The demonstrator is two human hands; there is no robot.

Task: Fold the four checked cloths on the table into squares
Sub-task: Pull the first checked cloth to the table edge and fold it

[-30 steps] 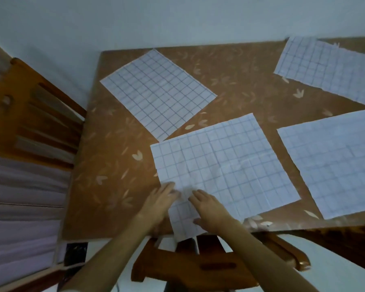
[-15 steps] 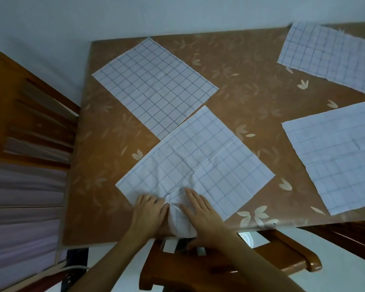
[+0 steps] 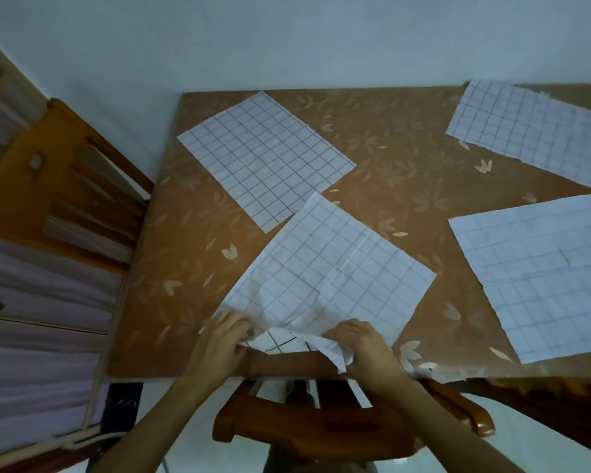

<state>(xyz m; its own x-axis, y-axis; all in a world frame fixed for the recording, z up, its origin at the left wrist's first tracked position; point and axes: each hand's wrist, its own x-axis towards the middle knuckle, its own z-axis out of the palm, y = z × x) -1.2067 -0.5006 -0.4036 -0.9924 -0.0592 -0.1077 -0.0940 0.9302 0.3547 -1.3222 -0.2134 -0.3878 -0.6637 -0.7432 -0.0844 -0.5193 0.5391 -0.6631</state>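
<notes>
Change noted against the two prior frames: the near cloth (image 3: 325, 278), which was lying flat with its edges roughly square to the table edge, is now turned on the table (image 3: 171, 268) so that one corner is pointing away from the person, and its near portion is bunching and lifting. Judgement: the first fold is just beginning; none of the four cloths is folded yet.

Left to right:

The wooden chair (image 3: 65, 186) is standing just beside the table's left edge, clear of the work.

The far-left cloth (image 3: 263, 158) is lying flat and untouched, its near corner close to the working cloth's far corner.

The left hand (image 3: 219, 346) is curling its fingers over the cloth's near-left edge, pinching the fabric; the grip is narrow and closed on cloth.

Between the hands the near edge is crumpling, with a bolder-checked patch showing beneath.

The right hand (image 3: 362, 349) is gripping the near-right part of the same edge, fingers closed around a gathered wad; a loose tail is hanging off the table's front edge.

The rest of the cloth is spreading away from both grips, up and to the right.

The near-right cloth (image 3: 539, 278) and the far-right cloth (image 3: 533, 131) are lying flat, well apart from the hands.
</notes>
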